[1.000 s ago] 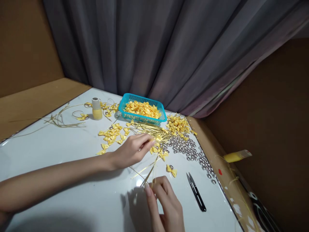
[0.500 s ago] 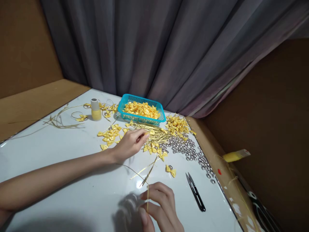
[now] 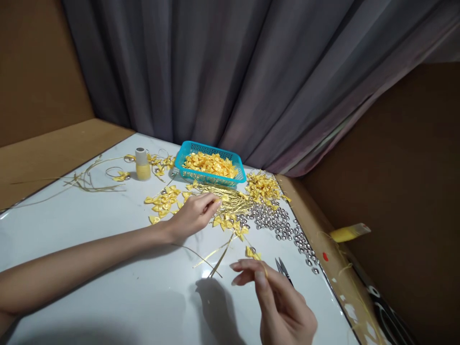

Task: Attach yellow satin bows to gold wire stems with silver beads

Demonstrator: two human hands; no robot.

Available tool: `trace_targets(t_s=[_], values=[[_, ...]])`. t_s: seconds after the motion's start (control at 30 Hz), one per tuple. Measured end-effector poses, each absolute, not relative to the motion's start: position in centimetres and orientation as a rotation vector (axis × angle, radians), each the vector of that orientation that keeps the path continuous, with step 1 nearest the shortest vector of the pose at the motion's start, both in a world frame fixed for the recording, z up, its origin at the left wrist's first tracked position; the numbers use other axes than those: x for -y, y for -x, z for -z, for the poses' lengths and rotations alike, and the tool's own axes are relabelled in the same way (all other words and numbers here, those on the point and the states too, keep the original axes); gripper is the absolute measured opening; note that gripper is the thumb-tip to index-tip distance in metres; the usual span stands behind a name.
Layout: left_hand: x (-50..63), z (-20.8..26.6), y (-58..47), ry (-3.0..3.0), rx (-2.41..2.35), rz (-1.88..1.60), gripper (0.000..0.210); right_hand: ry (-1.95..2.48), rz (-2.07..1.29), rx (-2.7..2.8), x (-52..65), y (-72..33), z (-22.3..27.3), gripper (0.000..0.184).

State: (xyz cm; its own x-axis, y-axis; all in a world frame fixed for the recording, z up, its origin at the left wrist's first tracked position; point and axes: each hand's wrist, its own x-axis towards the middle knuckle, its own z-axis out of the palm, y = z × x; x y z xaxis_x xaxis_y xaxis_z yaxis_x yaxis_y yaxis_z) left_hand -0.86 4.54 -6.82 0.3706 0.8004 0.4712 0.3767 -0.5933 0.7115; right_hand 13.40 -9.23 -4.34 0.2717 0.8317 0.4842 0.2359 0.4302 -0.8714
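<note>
My left hand [image 3: 197,215] is closed, its fingertips pinching a small yellow ribbon bow [image 3: 224,197] over a bundle of gold twist ties [image 3: 235,203]. Lower right, my right hand [image 3: 282,299] has thumb and index finger together on a thin yellow thread [image 3: 265,270] that lies across the index finger; most of its length cannot be made out. Just beyond those fingers lies a yellow bow with a silver bead [image 3: 253,251]. Thread snips [image 3: 283,272] are partly hidden behind my right hand. Loose yellow bows [image 3: 226,222] lie under my left hand.
A blue basket [image 3: 182,158] full of yellow bows stands at the back. Silver beads [image 3: 273,218] and a pile of bows [image 3: 264,187] spread along the right edge. A yellow thread spool [image 3: 143,165] stands back left. Scissors [image 3: 390,316] lie beyond the right edge.
My right hand has moved right and slightly up, drawing the thread along and now covering most of the snips. My left hand keeps its place with the bow.
</note>
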Motion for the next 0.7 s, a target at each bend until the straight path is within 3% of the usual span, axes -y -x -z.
trace_targets(t_s=[0.23,0.7], values=[[-4.1,5.8,0.7,-2.019,-1.044,-1.066,0.024,1.372,-0.656,1.1,8.2,-13.6,4.5,0.017],[-3.5,4.9,0.7,-1.954,-1.021,-1.031,0.026,1.396,-0.834,1.281,6.3,-14.6,4.8,0.031]])
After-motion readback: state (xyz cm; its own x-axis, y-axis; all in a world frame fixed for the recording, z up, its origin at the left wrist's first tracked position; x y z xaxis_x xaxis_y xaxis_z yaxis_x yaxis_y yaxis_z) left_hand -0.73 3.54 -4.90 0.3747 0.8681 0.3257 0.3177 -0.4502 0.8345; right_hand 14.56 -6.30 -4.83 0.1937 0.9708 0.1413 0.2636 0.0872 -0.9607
